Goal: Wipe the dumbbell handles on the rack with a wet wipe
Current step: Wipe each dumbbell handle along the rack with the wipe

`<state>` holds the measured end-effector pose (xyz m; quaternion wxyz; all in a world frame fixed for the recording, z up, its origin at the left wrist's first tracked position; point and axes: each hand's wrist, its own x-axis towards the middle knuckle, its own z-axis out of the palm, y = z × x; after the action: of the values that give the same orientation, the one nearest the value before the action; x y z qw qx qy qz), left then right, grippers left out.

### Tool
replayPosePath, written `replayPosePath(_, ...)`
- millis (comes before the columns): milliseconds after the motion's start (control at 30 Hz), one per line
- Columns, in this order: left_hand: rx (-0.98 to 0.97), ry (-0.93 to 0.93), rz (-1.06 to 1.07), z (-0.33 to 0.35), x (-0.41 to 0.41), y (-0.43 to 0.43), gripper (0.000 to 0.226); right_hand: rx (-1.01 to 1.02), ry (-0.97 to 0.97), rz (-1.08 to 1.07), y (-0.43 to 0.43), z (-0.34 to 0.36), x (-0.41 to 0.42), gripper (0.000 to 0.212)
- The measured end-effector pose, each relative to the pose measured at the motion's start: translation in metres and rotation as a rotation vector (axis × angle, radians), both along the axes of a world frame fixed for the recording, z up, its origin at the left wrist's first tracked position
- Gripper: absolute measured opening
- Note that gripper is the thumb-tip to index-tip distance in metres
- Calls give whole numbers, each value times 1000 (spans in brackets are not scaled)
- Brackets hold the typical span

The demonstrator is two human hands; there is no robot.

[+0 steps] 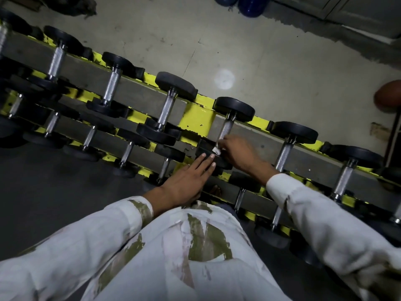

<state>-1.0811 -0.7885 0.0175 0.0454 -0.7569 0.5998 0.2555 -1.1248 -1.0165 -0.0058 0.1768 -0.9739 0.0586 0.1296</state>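
Note:
A yellow rack [196,118] runs diagonally and carries several black dumbbells with chrome handles. My right hand [237,152] grips the near end of one chrome handle [226,128] on the upper tier, with a small white wet wipe [217,150] pinched against it. That dumbbell's far black head [234,108] sits on the rack's back rail. My left hand [187,181] lies flat with straight fingers on the dumbbell's near black head [205,147], just left of the wipe.
More dumbbells sit on both tiers to the left [167,105] and right [286,148]. Behind the rack is pale concrete floor [260,51]. A brown ball [388,96] lies at the right edge, and blue bottles [249,5] stand at the top.

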Motion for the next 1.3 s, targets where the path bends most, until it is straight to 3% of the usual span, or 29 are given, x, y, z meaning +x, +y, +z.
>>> replayPosePath(100, 2, -9, 0, 2, -1, -2, 88, 99, 108, -386, -1, -19, -10, 25)
replayPosePath(167, 12, -4, -2, 4, -2, -2, 87, 231, 195, -588, -4, -40, -5, 17)
replayPosePath(267, 25, -13, -1, 6, -2, -3, 84, 709, 203, -907, 3, -56, 12, 20)
replayPosePath(333, 38, -16, -6, 11, -3, -4, 83, 903, 200, -978, 7, -48, 15, 28)
replayPosePath(533, 67, -24, -21, 18, -2, -7, 84, 1062, 227, -1017, -2, -37, 9, 38)
replayPosePath(833, 83, -21, -20, 17, 0, -6, 85, 1610, -183, -1602, -23, -33, 63, 27)
replayPosePath(933, 75, -25, -27, 15, 1, -6, 85, 1530, -427, -1761, -6, -27, 66, 16)
replayPosePath(1000, 61, -30, -23, 13, 1, -4, 85, 1278, -579, -1711, 5, -31, 60, 21)
replayPosePath(1100, 46, -28, -10, 10, -1, -3, 84, 623, -644, -1336, 15, -37, 46, 13)
replayPosePath(1200, 45, -17, -11, 9, -2, -3, 84, 210, -639, -831, 17, -36, 33, 1)
replayPosePath(1300, 45, -17, -26, 10, 2, -3, 86, -190, -530, -432, 3, -42, 24, 23)
